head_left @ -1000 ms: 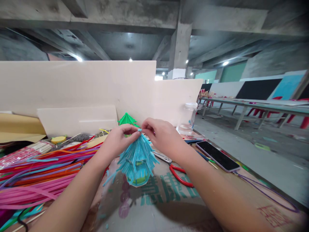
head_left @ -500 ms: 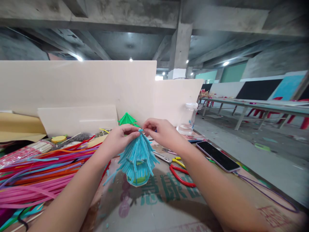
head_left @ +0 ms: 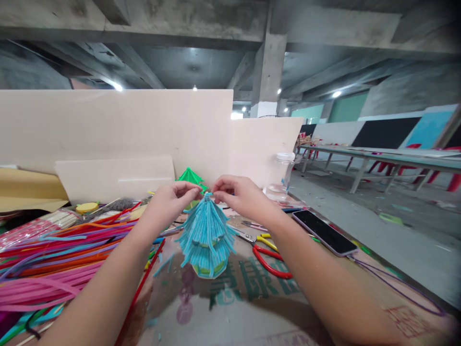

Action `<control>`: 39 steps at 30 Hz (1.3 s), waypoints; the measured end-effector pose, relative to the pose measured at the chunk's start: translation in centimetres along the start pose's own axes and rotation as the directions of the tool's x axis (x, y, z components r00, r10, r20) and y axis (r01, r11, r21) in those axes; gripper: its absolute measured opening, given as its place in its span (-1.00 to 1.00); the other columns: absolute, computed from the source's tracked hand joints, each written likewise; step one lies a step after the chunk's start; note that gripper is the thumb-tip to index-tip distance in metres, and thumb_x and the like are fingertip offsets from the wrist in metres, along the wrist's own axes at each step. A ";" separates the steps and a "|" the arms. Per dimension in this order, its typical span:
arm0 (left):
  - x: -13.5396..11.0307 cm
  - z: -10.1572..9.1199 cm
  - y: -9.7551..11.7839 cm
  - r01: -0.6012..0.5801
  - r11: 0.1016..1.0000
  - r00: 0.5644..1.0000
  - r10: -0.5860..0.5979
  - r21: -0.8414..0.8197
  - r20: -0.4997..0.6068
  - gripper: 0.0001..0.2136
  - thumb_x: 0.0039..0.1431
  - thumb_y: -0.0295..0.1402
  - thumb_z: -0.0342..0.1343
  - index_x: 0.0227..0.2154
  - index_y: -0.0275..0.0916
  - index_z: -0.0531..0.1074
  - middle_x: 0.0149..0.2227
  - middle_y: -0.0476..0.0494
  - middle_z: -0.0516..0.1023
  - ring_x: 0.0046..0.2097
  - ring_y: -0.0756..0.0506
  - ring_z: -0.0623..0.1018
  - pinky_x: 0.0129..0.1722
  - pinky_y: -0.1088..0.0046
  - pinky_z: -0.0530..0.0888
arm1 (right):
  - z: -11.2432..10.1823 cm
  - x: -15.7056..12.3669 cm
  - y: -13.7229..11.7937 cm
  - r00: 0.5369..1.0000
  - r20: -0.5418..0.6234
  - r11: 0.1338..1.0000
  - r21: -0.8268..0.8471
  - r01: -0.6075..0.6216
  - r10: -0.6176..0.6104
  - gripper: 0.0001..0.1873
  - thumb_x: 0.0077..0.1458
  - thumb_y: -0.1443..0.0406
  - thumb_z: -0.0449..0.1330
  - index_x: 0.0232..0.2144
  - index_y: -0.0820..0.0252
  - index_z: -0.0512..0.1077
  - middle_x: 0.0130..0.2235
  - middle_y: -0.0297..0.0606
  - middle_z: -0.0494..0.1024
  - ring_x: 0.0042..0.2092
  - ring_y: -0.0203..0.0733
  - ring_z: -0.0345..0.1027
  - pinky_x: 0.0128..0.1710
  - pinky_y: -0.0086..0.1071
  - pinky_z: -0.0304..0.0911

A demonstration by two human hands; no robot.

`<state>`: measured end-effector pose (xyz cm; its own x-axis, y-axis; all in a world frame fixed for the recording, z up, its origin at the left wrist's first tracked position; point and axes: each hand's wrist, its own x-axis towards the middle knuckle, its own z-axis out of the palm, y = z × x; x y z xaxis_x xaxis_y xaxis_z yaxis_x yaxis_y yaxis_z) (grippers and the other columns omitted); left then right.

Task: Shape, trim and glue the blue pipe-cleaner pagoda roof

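Observation:
A small tree of light-blue pipe cleaners [head_left: 206, 228] stands upright on the cardboard-covered table, with drooping tiers and a green base showing underneath. My left hand [head_left: 176, 199] is pinched just left of its tip, thumb against fingers. On the other side, my right hand [head_left: 239, 194] is closed in a pinch close to the tip. Whatever lies between the fingertips of either hand is too small to make out. Behind my left hand a bright green tree [head_left: 189, 176] of the same kind is partly hidden.
Colourful pipe cleaners [head_left: 65, 254] lie heaped on the left. Scissors [head_left: 268, 252] with red and yellow handles rest beside my right forearm. A phone [head_left: 326, 233] with a cord lies further right, and a clear lidded jar [head_left: 280, 177] stands behind. Pale boards [head_left: 115, 125] line the back.
My left fingers have moved off the blue tree's tip, slightly left and up. The right hand stays close to the tip. The tree has turned or shifted slightly.

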<state>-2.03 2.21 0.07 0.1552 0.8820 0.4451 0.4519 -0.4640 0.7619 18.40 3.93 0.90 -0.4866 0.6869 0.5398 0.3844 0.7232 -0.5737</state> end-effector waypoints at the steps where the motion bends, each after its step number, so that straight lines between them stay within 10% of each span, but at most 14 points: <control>1: 0.0 -0.1 0.0 0.006 1.000 1.000 -0.006 0.019 0.002 -0.68 0.13 -0.09 0.11 -0.29 -0.27 0.53 -0.42 -0.10 0.58 -0.44 -0.05 0.50 -0.46 0.48 0.36 | 0.0 -0.1 -0.1 1.000 0.001 1.000 -0.012 0.011 -0.011 -0.91 0.10 0.37 0.11 -0.35 0.17 0.42 -0.40 -0.35 0.54 -0.37 -0.32 0.39 -0.39 -0.46 0.23; 26: 0.1 0.8 -0.5 -0.127 0.973 0.989 0.140 0.191 -0.054 -0.65 0.31 -0.13 -0.20 -0.51 -0.20 0.24 -0.53 0.01 0.30 -0.45 -0.05 0.34 -0.47 0.47 0.25 | 0.0 0.0 -0.2 1.000 -0.002 0.999 -0.040 0.002 -0.002 -0.90 0.10 0.38 0.10 -0.34 0.18 0.42 -0.42 -0.36 0.53 -0.39 -0.33 0.38 -0.37 -0.46 0.25; 39: 0.0 0.1 -0.3 -0.025 1.000 0.998 0.026 -0.015 0.065 -0.64 0.11 -0.04 0.12 -0.26 -0.26 0.50 -0.41 -0.07 0.55 -0.42 -0.05 0.48 -0.46 0.49 0.33 | 0.1 -0.1 -0.1 1.000 0.001 0.999 -0.033 0.000 0.000 -0.90 0.11 0.35 0.09 -0.33 0.16 0.42 -0.42 -0.36 0.53 -0.39 -0.33 0.38 -0.38 -0.46 0.25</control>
<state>-2.05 2.36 -0.17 0.2238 0.8733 0.4326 0.4348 -0.4868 0.7577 18.30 3.81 0.86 -0.4875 0.6867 0.5393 0.4099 0.7253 -0.5531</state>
